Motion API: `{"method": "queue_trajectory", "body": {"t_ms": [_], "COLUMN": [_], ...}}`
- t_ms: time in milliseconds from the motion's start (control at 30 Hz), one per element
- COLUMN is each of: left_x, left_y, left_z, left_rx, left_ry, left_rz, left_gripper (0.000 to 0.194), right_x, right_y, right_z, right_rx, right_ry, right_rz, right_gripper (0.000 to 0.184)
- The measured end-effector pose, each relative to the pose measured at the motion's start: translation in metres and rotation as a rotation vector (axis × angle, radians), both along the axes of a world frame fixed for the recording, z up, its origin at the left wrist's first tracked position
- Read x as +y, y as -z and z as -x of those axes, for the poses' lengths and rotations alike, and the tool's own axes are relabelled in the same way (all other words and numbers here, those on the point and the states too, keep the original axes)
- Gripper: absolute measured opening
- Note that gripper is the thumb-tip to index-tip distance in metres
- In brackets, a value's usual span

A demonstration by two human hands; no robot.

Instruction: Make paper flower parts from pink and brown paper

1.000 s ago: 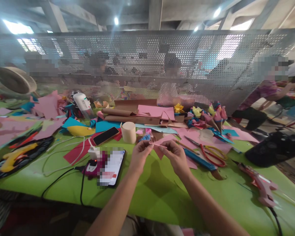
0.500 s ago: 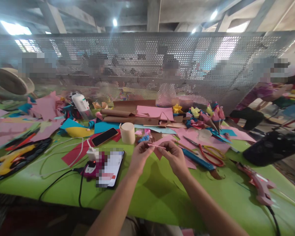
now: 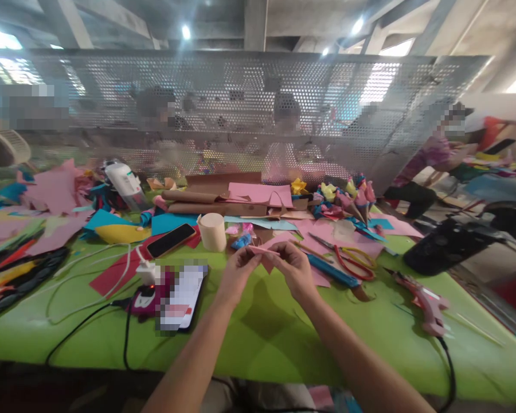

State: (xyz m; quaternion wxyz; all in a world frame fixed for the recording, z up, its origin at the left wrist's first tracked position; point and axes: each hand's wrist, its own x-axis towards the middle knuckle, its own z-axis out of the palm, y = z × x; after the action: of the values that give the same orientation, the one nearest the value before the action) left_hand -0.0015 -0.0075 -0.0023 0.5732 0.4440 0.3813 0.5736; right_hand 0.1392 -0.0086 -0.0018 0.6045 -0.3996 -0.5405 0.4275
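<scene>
A small piece of pink paper [image 3: 264, 250] is pinched between my two hands, above the green table [image 3: 266, 338]. My left hand [image 3: 239, 268] is closed on its left end, thumb and fingers together. On the right end my right hand [image 3: 294, 267] closes in the same way. The paper looks folded or seen edge-on; the fingers cover part of it. Just behind the left hand lie a bunched blue scrap [image 3: 242, 241] and a roll of cream tape [image 3: 212, 232]. Right of my right hand are a blue cutter [image 3: 333, 271] and red-handled scissors [image 3: 348, 261].
A pink glue gun [image 3: 425, 301] lies at the right, its cord running off the front edge. Two phones [image 3: 184, 298], a purple power strip [image 3: 152, 298] and cables occupy the left. Paper flowers [image 3: 356, 198] and brown paper rolls [image 3: 215, 198] line the back, before a perforated metal screen [image 3: 223, 126].
The whole view has shifted, so the table's things appear farther left. Both hands still pinch the pink paper, with hardly any change in their grip.
</scene>
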Motion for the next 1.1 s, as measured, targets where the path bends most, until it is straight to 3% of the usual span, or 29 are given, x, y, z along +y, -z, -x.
{"method": "queue_trajectory", "body": {"t_ms": [200, 500, 1100], "left_x": [0.004, 0.006, 0.011], "left_y": [0.001, 0.005, 0.012], "left_z": [0.001, 0.001, 0.002], "left_rx": [-0.035, -0.064, -0.17], "left_ry": [-0.08, -0.101, -0.188], "left_rz": [0.041, 0.043, 0.097], "left_gripper": [0.028, 0.028, 0.033], "right_x": [0.003, 0.003, 0.006], "right_y": [0.0, 0.002, 0.021], "right_z": [0.004, 0.006, 0.009], "right_rx": [0.013, 0.014, -0.218], "right_ry": [-0.044, -0.022, -0.08], "right_rz": [0.047, 0.062, 0.143], "right_gripper": [0.032, 0.027, 0.024]}}
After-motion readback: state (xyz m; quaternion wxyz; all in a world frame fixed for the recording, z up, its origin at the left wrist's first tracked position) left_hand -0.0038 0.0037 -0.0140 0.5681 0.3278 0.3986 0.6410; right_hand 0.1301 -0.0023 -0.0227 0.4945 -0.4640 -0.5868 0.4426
